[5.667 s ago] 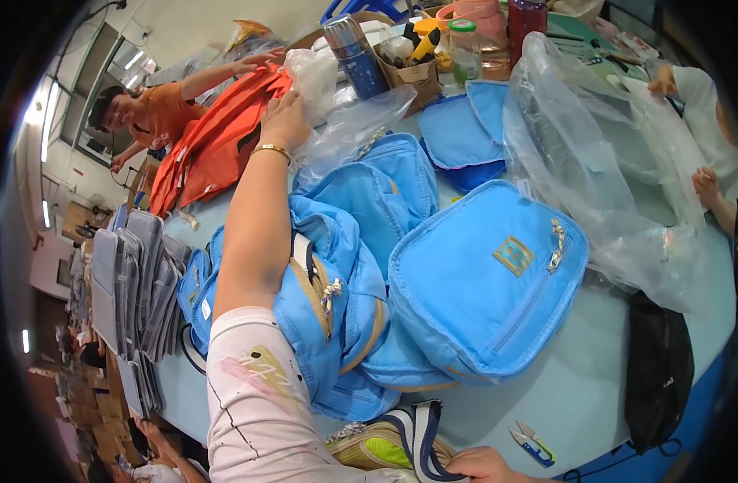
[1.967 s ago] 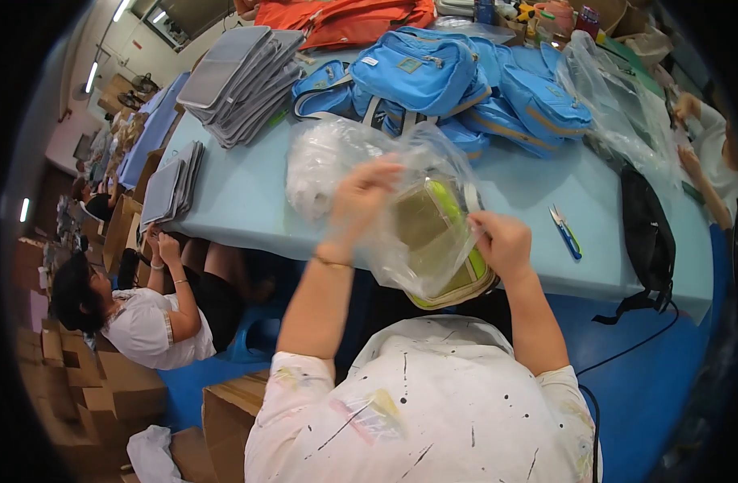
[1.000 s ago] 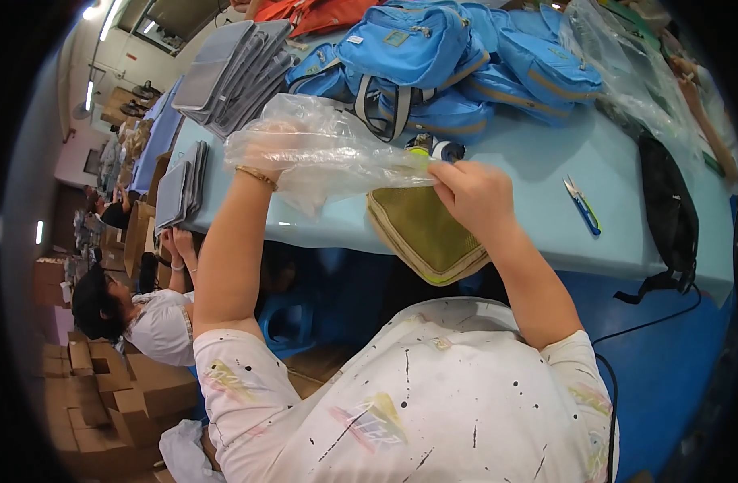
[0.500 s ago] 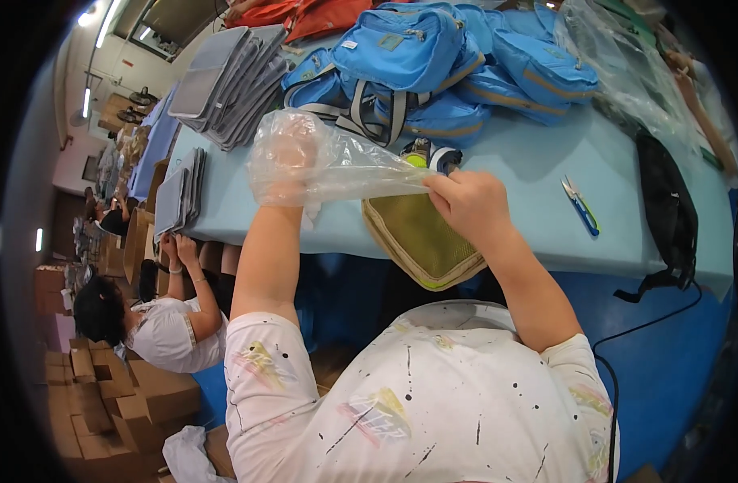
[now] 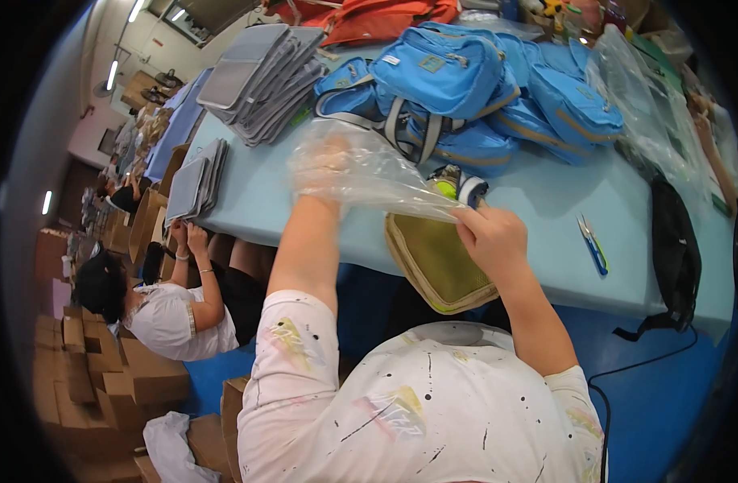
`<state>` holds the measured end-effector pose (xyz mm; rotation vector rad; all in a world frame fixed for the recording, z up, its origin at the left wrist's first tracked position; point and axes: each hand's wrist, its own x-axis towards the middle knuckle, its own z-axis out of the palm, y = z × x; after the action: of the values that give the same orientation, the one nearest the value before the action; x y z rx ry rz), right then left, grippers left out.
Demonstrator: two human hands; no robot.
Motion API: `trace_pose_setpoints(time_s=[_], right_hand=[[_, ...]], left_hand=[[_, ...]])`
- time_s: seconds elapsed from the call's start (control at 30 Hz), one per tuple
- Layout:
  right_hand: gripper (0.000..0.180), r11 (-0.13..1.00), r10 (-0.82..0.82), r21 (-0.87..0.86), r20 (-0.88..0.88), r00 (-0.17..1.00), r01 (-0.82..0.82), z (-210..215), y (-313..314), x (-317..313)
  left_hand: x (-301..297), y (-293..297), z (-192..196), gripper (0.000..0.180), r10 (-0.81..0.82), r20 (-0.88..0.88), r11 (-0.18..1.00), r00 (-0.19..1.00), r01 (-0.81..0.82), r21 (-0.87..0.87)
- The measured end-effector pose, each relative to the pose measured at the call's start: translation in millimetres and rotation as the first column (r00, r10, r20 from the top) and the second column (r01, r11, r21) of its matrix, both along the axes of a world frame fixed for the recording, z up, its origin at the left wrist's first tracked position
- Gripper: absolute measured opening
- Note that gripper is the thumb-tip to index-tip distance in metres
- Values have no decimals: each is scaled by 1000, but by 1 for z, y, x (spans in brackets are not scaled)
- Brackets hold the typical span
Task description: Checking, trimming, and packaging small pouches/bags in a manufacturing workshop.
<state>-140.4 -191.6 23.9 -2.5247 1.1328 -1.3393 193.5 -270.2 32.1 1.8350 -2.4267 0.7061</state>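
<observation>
A clear plastic bag (image 5: 389,173) is stretched between my hands above the front of the table. My left hand (image 5: 328,165) is inside it, with the film around my fingers and wrist; motion blur hides how the fingers are held. My right hand (image 5: 494,241) pinches the bag's narrow, pulled-out end between thumb and fingers. Below the bag, an olive-green mesh pouch (image 5: 437,258) with a tan border hangs partly over the table edge. Right behind it lies a bundle of dark and grey straps (image 5: 470,190) with a bright yellow-green part.
Blue bags (image 5: 441,72) are heaped on the light-blue table (image 5: 538,193). Grey flat pouches (image 5: 244,72) are stacked at the left. Small snips (image 5: 594,245) and a black strap bag (image 5: 673,249) lie right. A co-worker (image 5: 167,314) sits left, near cardboard boxes (image 5: 147,370).
The whole view has shifted, so the table's things appear farther right and lower. My left hand has moved within the bag and is more blurred; my right hand keeps its pinch.
</observation>
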Motion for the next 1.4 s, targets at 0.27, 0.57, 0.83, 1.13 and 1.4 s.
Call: trace_pose_setpoints(time_s=[0.27,0.57,0.83,1.13,1.4], right_hand=[[11,992,-119,31,7,993,118,-11,-3,0],[13,991,-117,61,-6,993,117,-12,1,-3],[8,992,-117,43,-6,993,117,-14,-4,-1],[7,995,-100,20,1,995,100,-11,2,4],[4,973,-229,29,25,973,228,-17,-10,4]], left_hand=[[-23,-47,-21,21,117,43,989,992,-113,-98],[-24,-30,-38,19,375,84,915,923,-355,-191],[-38,-54,-62,18,304,50,948,951,-296,-120],[-97,76,97,17,54,-101,991,993,-41,126],[-105,77,71,21,71,-143,963,987,-30,268]])
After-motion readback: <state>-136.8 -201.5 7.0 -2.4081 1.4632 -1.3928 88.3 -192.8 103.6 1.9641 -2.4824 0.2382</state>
